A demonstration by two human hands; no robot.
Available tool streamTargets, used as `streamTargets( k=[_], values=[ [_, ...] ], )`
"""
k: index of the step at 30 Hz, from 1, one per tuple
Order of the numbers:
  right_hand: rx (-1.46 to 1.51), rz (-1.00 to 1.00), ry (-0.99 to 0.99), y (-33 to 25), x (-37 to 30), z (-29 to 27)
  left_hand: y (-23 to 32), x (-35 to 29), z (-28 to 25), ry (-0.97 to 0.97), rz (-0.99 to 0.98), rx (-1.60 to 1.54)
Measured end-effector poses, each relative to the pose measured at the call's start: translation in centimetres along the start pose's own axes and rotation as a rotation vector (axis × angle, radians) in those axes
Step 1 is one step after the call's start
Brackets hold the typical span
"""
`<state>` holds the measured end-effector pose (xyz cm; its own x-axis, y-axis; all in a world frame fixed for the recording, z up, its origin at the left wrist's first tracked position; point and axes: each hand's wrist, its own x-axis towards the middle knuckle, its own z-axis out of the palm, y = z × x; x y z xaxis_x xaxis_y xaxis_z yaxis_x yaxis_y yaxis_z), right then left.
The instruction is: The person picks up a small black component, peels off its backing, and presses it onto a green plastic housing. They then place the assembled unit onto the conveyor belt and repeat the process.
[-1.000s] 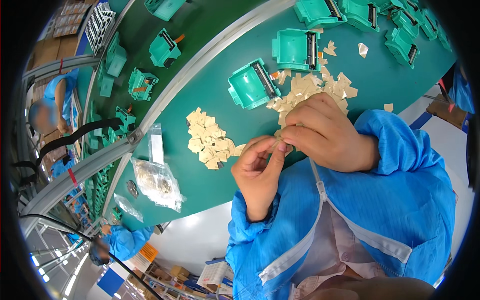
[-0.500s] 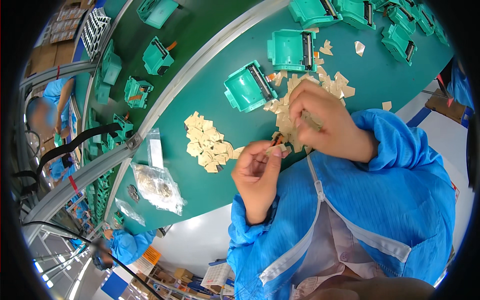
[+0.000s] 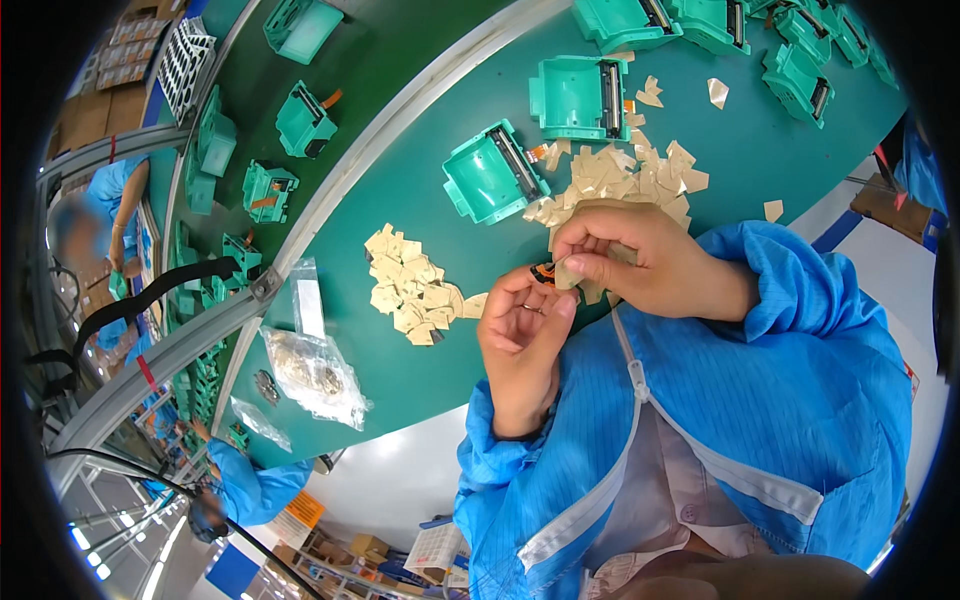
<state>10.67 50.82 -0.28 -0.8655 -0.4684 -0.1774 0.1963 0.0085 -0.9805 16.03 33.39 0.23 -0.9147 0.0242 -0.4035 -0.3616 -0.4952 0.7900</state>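
At the desk's (image 3: 415, 378) near edge, I watch the left hand (image 3: 520, 350) hold a black-and-orange part (image 3: 543, 273), the right hand (image 3: 645, 262) pinching a tan tab (image 3: 568, 275): likely light, bendable, best gripped by its rim.

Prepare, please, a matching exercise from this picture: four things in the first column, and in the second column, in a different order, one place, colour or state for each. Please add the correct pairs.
Things
1. right hand
2. smaller pile of pale pieces
3. clear plastic bag
4. person's jacket

Place, colour or state
A. blue, with a white zip
B. left of both piles of pale pieces
C. pinching one pale piece between thumb and finger
D. between the plastic bag and the larger pile

Right pairs: 1-C, 2-D, 3-B, 4-A
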Motion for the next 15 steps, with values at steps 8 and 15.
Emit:
streamTargets(
  k=[8, 15],
  values=[
    [-0.523, -0.524, 0.196, -0.4, 1.0, 0.3, -0.5, 0.3, -0.6, 0.117, 0.104, 0.024],
    [-0.464, -0.437, 0.204, 1.2, 0.6, 1.4, -1.7, 0.8, 0.3, 0.188, 0.245, 0.035]
  ],
)
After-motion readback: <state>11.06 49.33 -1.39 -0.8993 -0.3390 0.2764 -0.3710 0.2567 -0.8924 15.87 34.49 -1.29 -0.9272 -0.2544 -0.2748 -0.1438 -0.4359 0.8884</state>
